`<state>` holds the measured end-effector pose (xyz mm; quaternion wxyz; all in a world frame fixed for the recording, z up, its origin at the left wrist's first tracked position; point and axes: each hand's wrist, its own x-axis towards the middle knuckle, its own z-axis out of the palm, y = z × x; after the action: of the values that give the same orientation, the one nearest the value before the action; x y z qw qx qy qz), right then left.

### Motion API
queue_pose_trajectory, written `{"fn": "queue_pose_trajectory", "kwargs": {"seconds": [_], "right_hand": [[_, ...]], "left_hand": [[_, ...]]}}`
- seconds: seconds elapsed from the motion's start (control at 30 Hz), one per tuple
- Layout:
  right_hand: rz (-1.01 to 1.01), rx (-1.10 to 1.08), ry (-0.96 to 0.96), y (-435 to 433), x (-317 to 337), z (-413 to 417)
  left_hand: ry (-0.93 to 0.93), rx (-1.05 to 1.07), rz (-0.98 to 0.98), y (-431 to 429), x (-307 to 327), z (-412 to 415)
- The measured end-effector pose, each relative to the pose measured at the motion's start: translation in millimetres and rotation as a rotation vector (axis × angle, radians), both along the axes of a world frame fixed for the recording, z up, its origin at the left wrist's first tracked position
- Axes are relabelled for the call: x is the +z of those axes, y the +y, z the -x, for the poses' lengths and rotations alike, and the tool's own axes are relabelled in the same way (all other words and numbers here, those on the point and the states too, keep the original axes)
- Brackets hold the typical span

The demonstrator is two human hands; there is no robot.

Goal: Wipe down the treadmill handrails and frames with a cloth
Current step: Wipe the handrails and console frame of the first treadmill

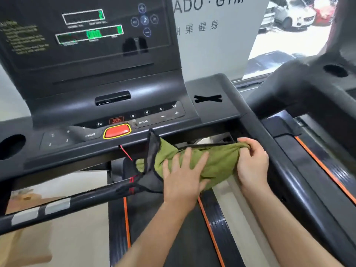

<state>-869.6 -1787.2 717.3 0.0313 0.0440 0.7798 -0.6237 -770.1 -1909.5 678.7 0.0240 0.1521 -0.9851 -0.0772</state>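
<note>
Two hands on bunched green cloth — left hand flat, fingers spread; right hand pinching end.

1. Black treadmill console: a red button sits at its front edge, with a round hole at the button's 9 o'clock.
2. A green cloth is bunched just below that edge, at the button's 4 o'clock.
3. A black mesh pouch touches the cloth's 9 o'clock side.

Cloth: green, matt, soft terry weave. Treadmill console: black glossy plastic. Handrail: glossy black, silver metal plates.
</note>
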Motion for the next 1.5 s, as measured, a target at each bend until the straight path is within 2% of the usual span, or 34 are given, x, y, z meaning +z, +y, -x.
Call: {"fn": "queue_pose_trajectory", "kwargs": {"seconds": [0.17, 0.27, 0.33, 0.4, 0.43, 0.57, 0.63, 0.7, 0.77, 0.83, 0.9, 0.93, 1.03, 1.17, 1.3, 1.4, 1.5], "right_hand": [[-0.489, 0.121, 0.449, 47, -17, 30], [-0.816, 0.206, 0.533, 56, -23, 50], [-0.863, 0.224, 0.515, 55, -22, 58], [-0.785, 0.263, 0.443, 53, -16, 62], [-0.683, 0.266, 0.366, 52, -11, 63], [0.099, 0.097, 0.037, 45, 19, 76], [0.294, 0.081, 0.008, 38, 30, 80], [0.344, 0.123, 0.068, 28, 35, 86], [0.135, 0.188, 0.209, 18, 37, 95], [-0.222, 0.269, 0.363, 7, 30, 106], [-0.570, 0.340, 0.367, -10, 16, 114], [-0.719, 0.362, 0.365, -18, 7, 118], [-0.979, 0.441, 0.313, -40, -4, 139], [-1.024, 0.533, 0.171, -78, 4, 188], [-0.953, 0.581, 0.051, -110, 6, 240], [-0.856, 0.553, -0.020, -118, 8, 268], [-0.823, 0.480, -0.067, -112, 11, 272]], "left_hand": [[-0.179, -0.111, 0.013, 31, 3, 84], [-0.172, -0.127, -0.001, 47, 2, 107], [-0.131, -0.181, 0.008, 45, 3, 105], [-0.089, -0.238, -0.045, 38, 5, 98], [-0.054, -0.235, -0.116, 35, 5, 96], [0.369, 0.101, -0.591, 27, 24, 99], [0.581, 0.183, -0.711, 22, 49, 114], [0.711, 0.218, -0.770, 13, 77, 137], [0.686, 0.188, -0.699, 1, 90, 160], [0.509, 0.039, -0.428, -12, 76, 174], [0.264, -0.063, -0.101, -22, 46, 184], [0.147, -0.067, 0.002, -25, 36, 190], [0.003, -0.055, 0.059, -39, 29, 225], [0.038, -0.003, 0.003, -75, 34, 284], [0.116, 0.006, -0.091, -104, 33, 338], [0.137, -0.015, -0.215, -110, 37, 368], [0.152, -0.069, -0.248, -108, 45, 383]]}}
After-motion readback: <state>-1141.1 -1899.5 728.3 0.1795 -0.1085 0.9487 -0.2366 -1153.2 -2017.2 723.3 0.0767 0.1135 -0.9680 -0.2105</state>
